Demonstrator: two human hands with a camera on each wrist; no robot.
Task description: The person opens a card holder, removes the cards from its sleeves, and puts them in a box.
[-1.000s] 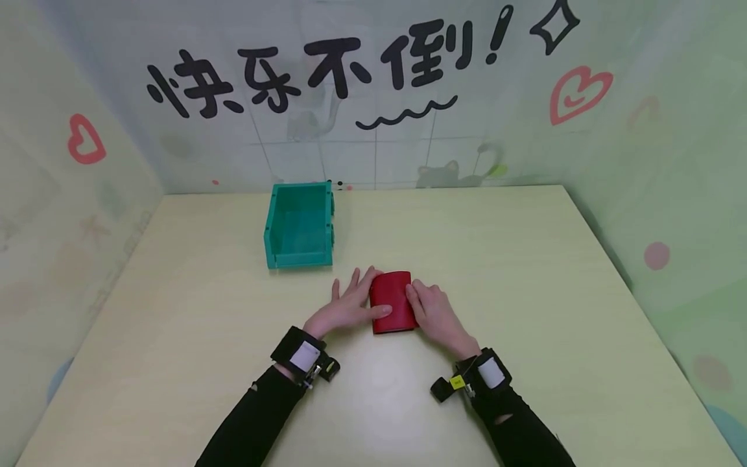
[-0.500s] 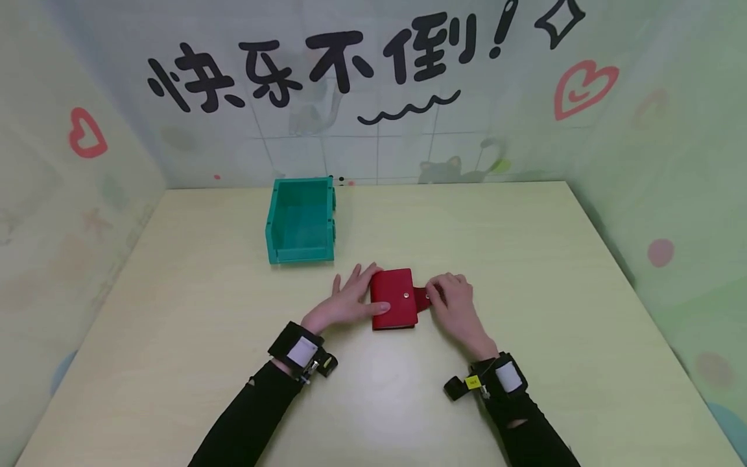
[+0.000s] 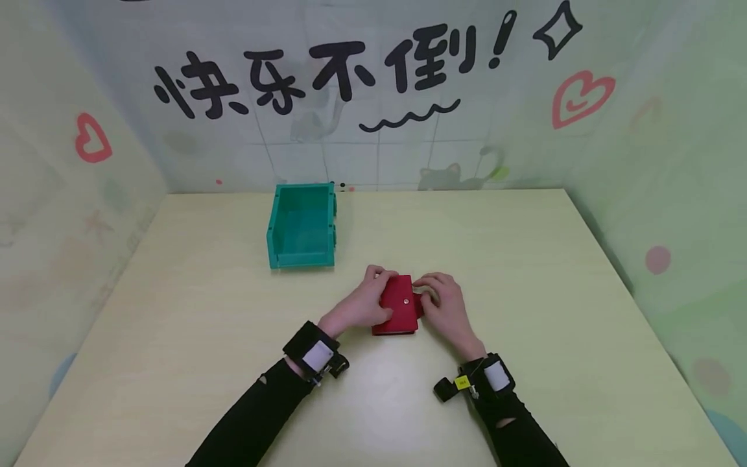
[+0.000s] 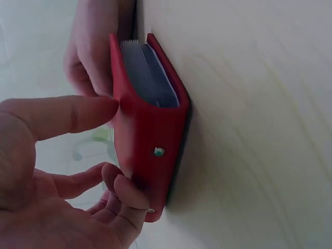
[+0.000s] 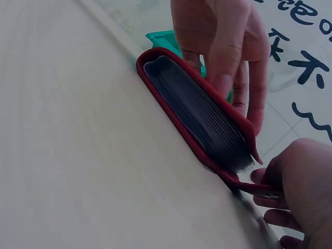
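A red card holder (image 3: 403, 318) with a metal snap lies on the table between both hands. Its many clear sleeves show edge-on in the right wrist view. At its left side my left hand (image 3: 362, 305) holds it, fingers bent near the far end and thumb near the close end. In the left wrist view that hand's thumb and fingertips touch the rounded spine of the card holder (image 4: 140, 140). My right hand (image 3: 449, 314) pinches the short closing strap (image 5: 241, 185), which sticks out from the opposite side. The cover rests over the sleeves with the strap unfastened.
A teal plastic bin (image 3: 300, 261) stands farther back on the pale table (image 3: 525, 292), left of the card holder. Printed cloth walls (image 3: 373, 159) enclose the back and both sides of the table.
My right hand first moves right, pulling the strap free of the cover, then comes slightly back with it. My left hand shifts right and its spread fingers bend around the card holder.
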